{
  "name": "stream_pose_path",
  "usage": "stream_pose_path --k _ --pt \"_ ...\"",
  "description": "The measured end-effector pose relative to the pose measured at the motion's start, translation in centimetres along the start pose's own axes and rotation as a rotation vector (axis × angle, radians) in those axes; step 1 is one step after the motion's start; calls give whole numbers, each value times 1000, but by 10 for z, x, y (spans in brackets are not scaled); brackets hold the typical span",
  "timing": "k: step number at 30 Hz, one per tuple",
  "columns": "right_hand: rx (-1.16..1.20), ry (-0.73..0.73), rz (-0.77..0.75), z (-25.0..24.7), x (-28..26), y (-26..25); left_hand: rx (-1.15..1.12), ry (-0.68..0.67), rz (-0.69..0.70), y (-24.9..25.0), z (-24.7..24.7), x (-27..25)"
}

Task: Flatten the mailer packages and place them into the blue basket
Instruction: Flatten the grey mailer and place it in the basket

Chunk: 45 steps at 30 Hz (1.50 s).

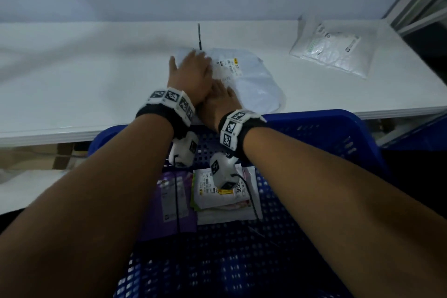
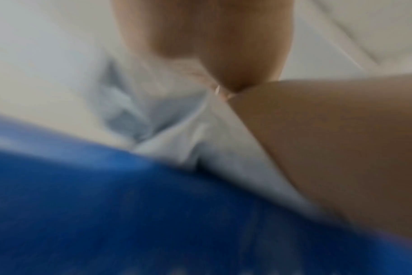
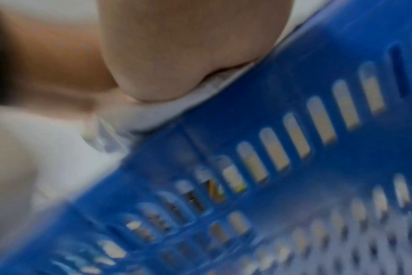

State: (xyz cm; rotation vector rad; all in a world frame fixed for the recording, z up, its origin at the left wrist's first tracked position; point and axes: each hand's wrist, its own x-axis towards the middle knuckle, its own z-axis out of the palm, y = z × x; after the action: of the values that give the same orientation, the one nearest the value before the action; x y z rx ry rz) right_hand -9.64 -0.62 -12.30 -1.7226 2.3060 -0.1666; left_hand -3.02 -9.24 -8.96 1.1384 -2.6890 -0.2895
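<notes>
The left hand (image 1: 193,75) is laid flat, fingers straight, over the right hand (image 1: 219,101), and both are pressed on a white mailer (image 1: 251,80) on the white table (image 1: 84,75). The blue basket (image 1: 314,133), already holding flattened mailers (image 1: 225,201), is set against the table's near edge.

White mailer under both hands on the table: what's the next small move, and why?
Probably sweep the palms outward: left hand lies over right hand, both pressing the white mailer's near-left part, while its right side looks puffed.
</notes>
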Motion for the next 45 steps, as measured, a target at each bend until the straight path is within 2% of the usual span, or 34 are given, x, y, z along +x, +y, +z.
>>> stream_pose_path --k 1,4,7,15,18,21,25,29,33,35,40,45 --pt "-2 -31 0 3 1 2 24 -36 16 0 2 -7" --pt "-57 -22 6 -1 1 9 -17 -101 -81 -9 13 -28" --pt "-38 45 38 -2 3 24 47 -66 -66 -16 22 -37" --pt "-41 -31 243 -24 -20 118 25 -8 -21 -18 34 -30" --pt "-63 -23 297 -28 -28 128 3 7 -17 -17 34 -30" --pt "-129 27 307 -35 -24 108 -12 2 -17 -17 33 -32" --pt "-30 113 102 -50 16 43 -41 25 6 -18 36 -31" --pt "131 22 44 -49 71 -4 -81 50 37 -23 40 -26" --pt "209 -88 56 -41 95 -4 -120 73 11 -19 37 -30" --pt "222 -112 71 -40 95 8 -122 78 1 -16 35 -32" --pt "-115 -147 60 -42 89 78 -80 54 -36 -13 32 -34" --pt "-48 -152 233 -57 71 127 -78 70 -39 -15 34 -33"
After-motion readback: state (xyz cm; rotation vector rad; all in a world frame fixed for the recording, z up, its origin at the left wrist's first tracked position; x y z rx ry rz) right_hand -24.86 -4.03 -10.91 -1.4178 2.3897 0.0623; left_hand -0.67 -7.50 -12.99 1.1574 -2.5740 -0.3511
